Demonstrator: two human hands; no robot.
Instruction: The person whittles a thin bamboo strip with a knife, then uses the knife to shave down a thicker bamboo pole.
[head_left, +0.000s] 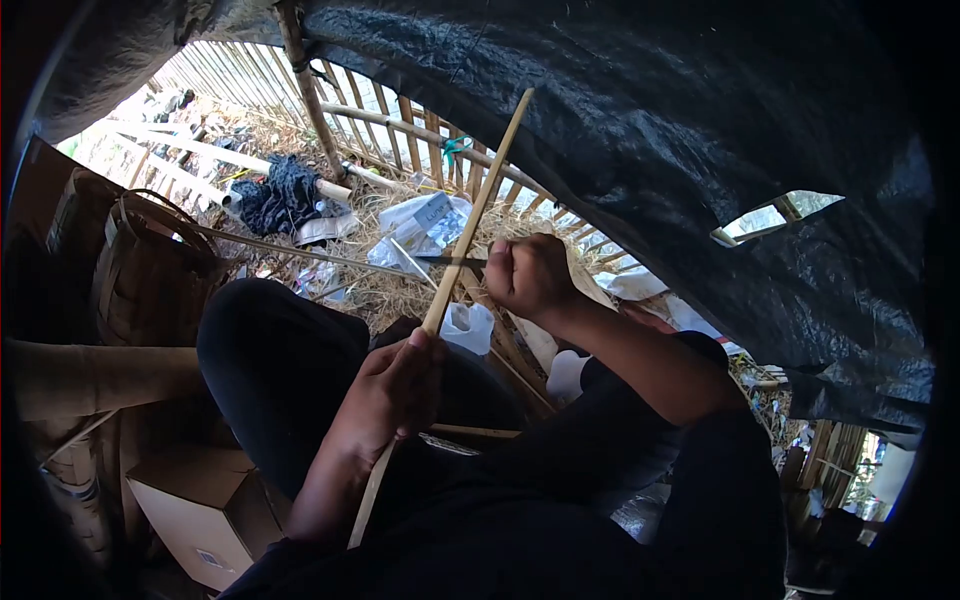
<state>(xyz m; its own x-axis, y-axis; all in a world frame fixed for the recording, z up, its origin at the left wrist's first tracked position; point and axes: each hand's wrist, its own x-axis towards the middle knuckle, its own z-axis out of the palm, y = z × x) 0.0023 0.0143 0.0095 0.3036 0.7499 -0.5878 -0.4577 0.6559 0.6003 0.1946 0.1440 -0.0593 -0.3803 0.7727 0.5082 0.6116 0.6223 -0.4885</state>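
A long, pale bamboo strip (480,215) runs slantwise from near my lap up toward the dark tarp. My left hand (392,385) is closed around its lower part, with the strip's tail showing below the wrist. In my right hand (535,275) is the handle end of a knife (455,261), the handle itself hidden by the fingers. The dark blade points left and crosses the strip above my left hand. Blade and strip appear to touch, though how deep the edge sits cannot be seen.
A black tarp (640,130) slopes overhead on the right. Behind the hands stands a bamboo slat fence (400,130). Straw, plastic bags (425,225) and dark cloth (285,195) litter the ground. At left are a woven basket (150,260), a bamboo pole (105,380) and a cardboard box (200,510).
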